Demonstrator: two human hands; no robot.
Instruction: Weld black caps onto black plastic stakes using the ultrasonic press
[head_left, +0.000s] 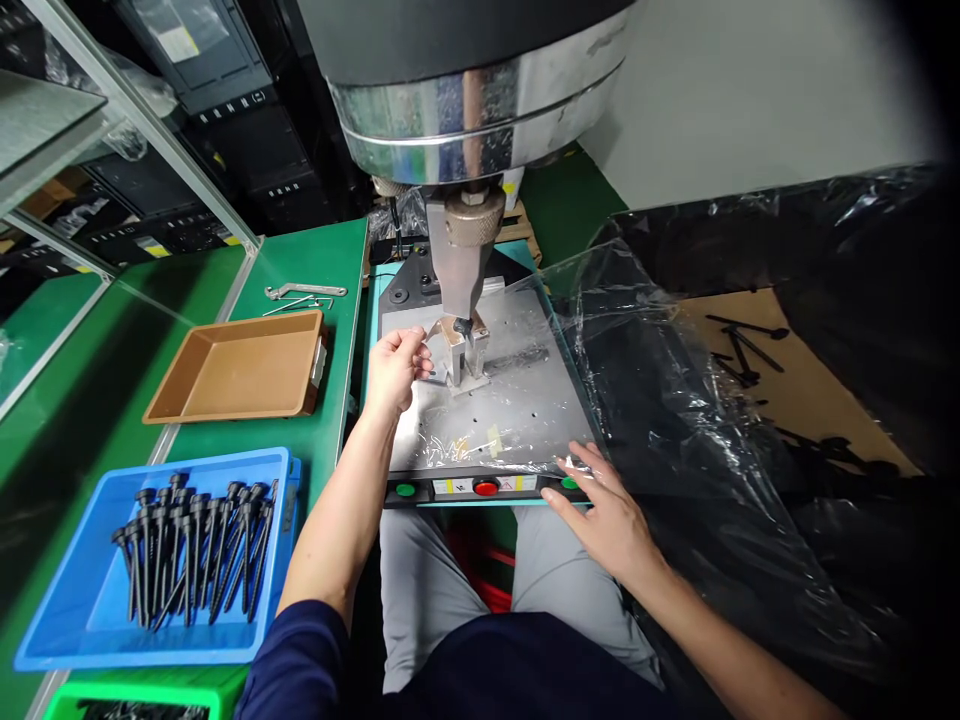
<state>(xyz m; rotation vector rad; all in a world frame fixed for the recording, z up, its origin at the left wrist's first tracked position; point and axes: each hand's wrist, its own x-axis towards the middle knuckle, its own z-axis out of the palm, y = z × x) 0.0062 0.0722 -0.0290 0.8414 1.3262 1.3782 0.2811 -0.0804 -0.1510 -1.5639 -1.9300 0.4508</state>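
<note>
My left hand (pixel 396 370) is beside a small metal fixture (pixel 456 362) on the machine's grey base plate (pixel 517 400). Its thumb and fingertips are pinched together; whatever lies between them is too small to make out. Above the fixture, the machine's tapered metal tool head (pixel 456 265) comes down onto a small black part (pixel 463 327) seated at the top. My right hand (pixel 607 515) is open, with fingers spread over the front right corner of the machine. Its fingertips partly cover a green button (pixel 570 482) there.
At left are a blue bin (pixel 97 590) of black long-stemmed parts (pixel 195 540), a brown tray (pixel 232 370) and a wrench (pixel 307 291). A red button (pixel 486 488) and another green button (pixel 405 490) line the front panel. Clear plastic sheeting (pixel 660 370) drapes at right, near cardboard holding black parts.
</note>
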